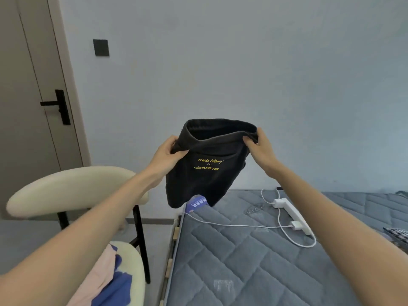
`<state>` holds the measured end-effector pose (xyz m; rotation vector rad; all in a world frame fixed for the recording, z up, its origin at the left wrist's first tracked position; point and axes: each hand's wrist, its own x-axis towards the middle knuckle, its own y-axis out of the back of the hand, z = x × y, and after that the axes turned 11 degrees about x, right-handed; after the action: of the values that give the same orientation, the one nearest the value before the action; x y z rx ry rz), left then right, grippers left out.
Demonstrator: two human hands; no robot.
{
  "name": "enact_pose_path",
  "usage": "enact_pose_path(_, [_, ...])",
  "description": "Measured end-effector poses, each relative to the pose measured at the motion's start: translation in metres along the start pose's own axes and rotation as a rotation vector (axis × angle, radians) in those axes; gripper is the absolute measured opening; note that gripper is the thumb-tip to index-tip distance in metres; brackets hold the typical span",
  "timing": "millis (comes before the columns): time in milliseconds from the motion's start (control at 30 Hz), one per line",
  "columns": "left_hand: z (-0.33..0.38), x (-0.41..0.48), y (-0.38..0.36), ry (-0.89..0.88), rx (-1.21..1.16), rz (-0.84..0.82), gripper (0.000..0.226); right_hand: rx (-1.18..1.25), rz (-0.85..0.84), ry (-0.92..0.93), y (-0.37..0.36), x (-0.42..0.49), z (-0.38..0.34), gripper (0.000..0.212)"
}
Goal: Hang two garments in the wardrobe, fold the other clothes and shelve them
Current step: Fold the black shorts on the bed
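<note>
A black garment [205, 173] with small yellow lettering hangs in the air above the near corner of the bed, its waistband opening turned up. My left hand [167, 153] pinches the band's left side. My right hand [259, 146] pinches the band's right side. The cloth's lower edge dangles just over the grey quilted mattress [242, 257]. Pink and blue clothes [110, 277] lie heaped on the seat of a cream chair at lower left.
The cream chair [66, 191] with black legs stands left of the bed. A white power strip [291, 213] with chargers and a white cable lies on the mattress. A patterned cloth [397, 235] shows at the right edge. A closed door [33, 96] is at left.
</note>
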<state>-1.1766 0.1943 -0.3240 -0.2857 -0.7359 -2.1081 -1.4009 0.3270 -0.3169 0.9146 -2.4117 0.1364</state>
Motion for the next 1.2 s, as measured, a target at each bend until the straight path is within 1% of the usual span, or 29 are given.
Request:
enact_pose_path(133, [-0.051,-0.066,-0.063,0.122,-0.011,-0.175,0.01,-0.035,-0.036,-0.168,0.038,-0.084,0.058,0.015])
enact_pose_path(267, [-0.094,-0.143,-0.116,0.152,0.027,-0.363,0.016,-0.13,-0.113,-0.397,0.076,-0.178,0.108,0.02])
enact_pose_path(333, [-0.111,-0.18,-0.133,0.156,0.025,-0.496,0.02,-0.187,-0.142,-0.502,0.092,-0.219,0.127,0.022])
enact_pose_path(433, [-0.125,-0.223,-0.149,0.141,0.086,-0.724,0.031,-0.242,-0.183,-0.595,0.109,-0.272,0.145,0.015])
enact_pose_path(467, [-0.128,-0.234,-0.153,0.137,0.14,-0.766,0.029,-0.262,-0.193,-0.603,0.113,-0.287,0.149,0.01])
enact_pose_path(500, [-0.132,-0.244,-0.156,0.109,0.206,-0.781,0.023,-0.282,-0.201,-0.597,0.117,-0.3,0.152,0.007])
enact_pose_path(533, [-0.134,-0.252,-0.159,0.064,0.28,-0.783,0.018,-0.305,-0.209,-0.584,0.119,-0.31,0.154,0.008])
enact_pose_path(633, [-0.138,-0.278,-0.167,-0.027,0.492,-0.744,0.019,-0.392,-0.239,-0.545,0.123,-0.331,0.158,0.015])
enact_pose_path(733, [-0.139,-0.297,-0.173,-0.115,0.693,-0.716,0.023,-0.487,-0.316,-0.552,0.129,-0.345,0.16,0.027])
enact_pose_path(800, [-0.138,-0.307,-0.179,-0.163,0.803,-0.738,0.027,-0.52,-0.378,-0.585,0.134,-0.352,0.162,0.018])
enact_pose_path(867, [-0.138,-0.314,-0.185,-0.224,0.874,-0.802,0.022,-0.558,-0.451,-0.638,0.136,-0.357,0.163,0.017])
enact_pose_path(900, [-0.139,-0.317,-0.187,-0.225,0.866,-0.856,0.018,-0.568,-0.484,-0.691,0.136,-0.358,0.163,0.017])
enact_pose_path(967, [-0.142,-0.324,-0.19,-0.141,0.775,-1.014,0.016,-0.571,-0.559,-0.829,0.134,-0.361,0.163,0.014])
enact_pose_path(1033, [-0.146,-0.327,-0.19,-0.029,0.67,-1.178,0.021,-0.608,-0.653,-0.975,0.133,-0.363,0.165,0.014])
enact_pose_path(1067, [-0.15,-0.328,-0.19,0.007,0.633,-1.22,0.024,-0.621,-0.686,-1.025,0.133,-0.364,0.165,0.015])
enact_pose_path(1133, [-0.157,-0.329,-0.188,0.057,0.569,-1.204,0.031,-0.587,-0.691,-1.044,0.134,-0.363,0.165,0.019])
enact_pose_path(1200, [-0.162,-0.327,-0.184,0.107,0.483,-1.099,0.035,-0.514,-0.645,-0.991,0.138,-0.359,0.165,0.028])
